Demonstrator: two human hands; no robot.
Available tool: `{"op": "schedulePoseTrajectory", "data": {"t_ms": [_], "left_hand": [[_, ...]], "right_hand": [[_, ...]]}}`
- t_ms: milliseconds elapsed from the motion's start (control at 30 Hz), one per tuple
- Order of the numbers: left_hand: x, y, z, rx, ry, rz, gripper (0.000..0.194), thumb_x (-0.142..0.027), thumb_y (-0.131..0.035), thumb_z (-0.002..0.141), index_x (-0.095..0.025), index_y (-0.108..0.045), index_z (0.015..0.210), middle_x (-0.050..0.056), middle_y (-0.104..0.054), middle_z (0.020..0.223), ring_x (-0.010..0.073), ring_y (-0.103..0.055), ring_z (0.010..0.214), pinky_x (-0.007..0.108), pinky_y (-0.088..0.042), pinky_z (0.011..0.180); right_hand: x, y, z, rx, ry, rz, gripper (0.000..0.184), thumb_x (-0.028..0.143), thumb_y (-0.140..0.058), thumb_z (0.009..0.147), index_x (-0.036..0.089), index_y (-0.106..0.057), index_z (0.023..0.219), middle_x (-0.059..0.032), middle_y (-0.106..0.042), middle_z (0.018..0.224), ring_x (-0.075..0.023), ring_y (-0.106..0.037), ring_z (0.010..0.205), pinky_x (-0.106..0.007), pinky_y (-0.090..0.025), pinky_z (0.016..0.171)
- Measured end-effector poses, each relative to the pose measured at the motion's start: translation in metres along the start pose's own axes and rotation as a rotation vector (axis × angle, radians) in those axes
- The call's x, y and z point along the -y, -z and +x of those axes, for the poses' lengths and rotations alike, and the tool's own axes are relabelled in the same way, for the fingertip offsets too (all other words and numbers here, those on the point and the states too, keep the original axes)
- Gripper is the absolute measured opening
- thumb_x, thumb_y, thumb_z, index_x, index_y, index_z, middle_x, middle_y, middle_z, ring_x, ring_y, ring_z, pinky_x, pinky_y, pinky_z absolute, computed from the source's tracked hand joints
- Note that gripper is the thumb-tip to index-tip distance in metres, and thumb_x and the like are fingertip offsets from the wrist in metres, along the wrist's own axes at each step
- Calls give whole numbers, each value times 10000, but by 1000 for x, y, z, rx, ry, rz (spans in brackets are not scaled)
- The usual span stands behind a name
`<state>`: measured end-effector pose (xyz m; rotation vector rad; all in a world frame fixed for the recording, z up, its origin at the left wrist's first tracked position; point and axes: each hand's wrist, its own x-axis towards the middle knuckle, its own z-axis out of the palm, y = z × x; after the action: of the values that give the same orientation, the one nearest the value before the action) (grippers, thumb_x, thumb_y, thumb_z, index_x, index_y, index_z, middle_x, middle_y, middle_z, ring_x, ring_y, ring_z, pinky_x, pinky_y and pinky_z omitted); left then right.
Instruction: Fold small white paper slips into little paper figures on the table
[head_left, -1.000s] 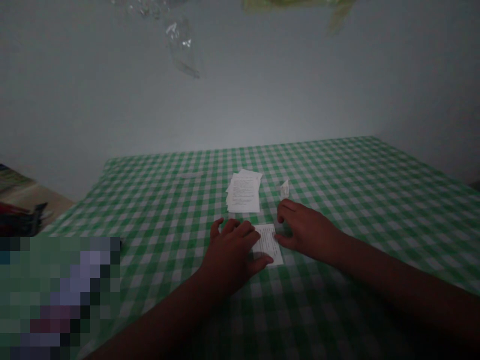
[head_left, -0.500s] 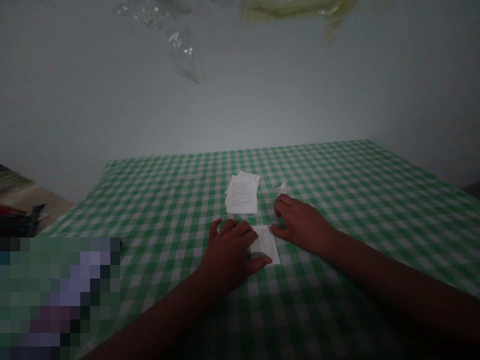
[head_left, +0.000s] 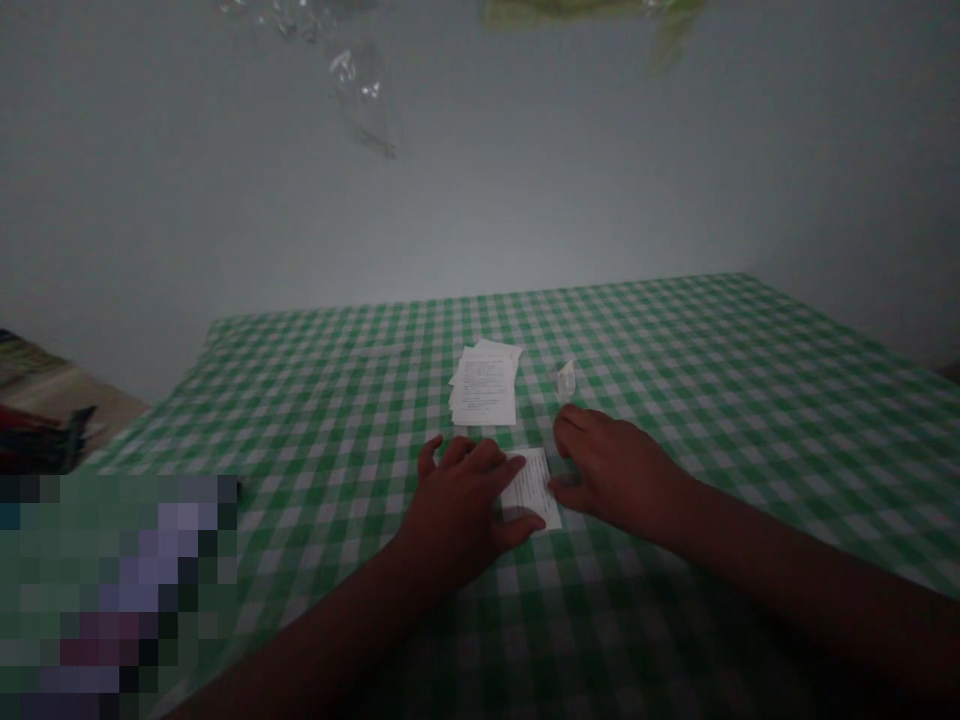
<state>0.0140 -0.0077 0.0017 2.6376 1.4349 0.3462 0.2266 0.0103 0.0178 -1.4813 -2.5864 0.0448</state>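
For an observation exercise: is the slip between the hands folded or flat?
Flat: the slip lies open, partly under the left hand, printed lines showing.

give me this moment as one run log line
left hand: on printed paper slip | right hand: at slip's right edge | nearby: paper stack, small translucent scrap | surface: green gingham tablecloth

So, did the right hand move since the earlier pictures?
Yes, slightly: the right hand drew back toward the person, farther from the stack of printed papers than in the last earlier picture.
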Motion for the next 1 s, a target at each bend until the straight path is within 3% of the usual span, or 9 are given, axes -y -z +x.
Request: {"op": "schedulePoseTrajectory", "data": {"t_ms": [567,800,1000], "left_hand": [[0,1,1,9,5,19,557,-573,-708,764,-302,-595,1238,27,-624,1145,297,-501,1114,625,-202,1058],[0,1,1,15,0,21,601,-580,-695,766,-315,-564,1289,29,-616,1146,299,-498,1115,640,-196,1053],[0,1,1,21,0,24,606,-581,-695,763,-322,-560,1294,25,-603,1174,296,-489,1128,640,-181,1061]], "right_hand": [[-19,-14,26,-84,-101,26,274,386,-693,774,184,-516,831,-68,-582,977,-194,-582,798,-313,-446,658],[-7,-2,12,-31,-52,-21,266,380,-698,766,184,-533,836,-70,-604,990,-221,-596,831,-307,-429,605],[6,5,-3,42,-3,-20,219,325,-691,773,167,-573,869,-69,-617,977,-228,-600,845,-332,-454,669]]}}
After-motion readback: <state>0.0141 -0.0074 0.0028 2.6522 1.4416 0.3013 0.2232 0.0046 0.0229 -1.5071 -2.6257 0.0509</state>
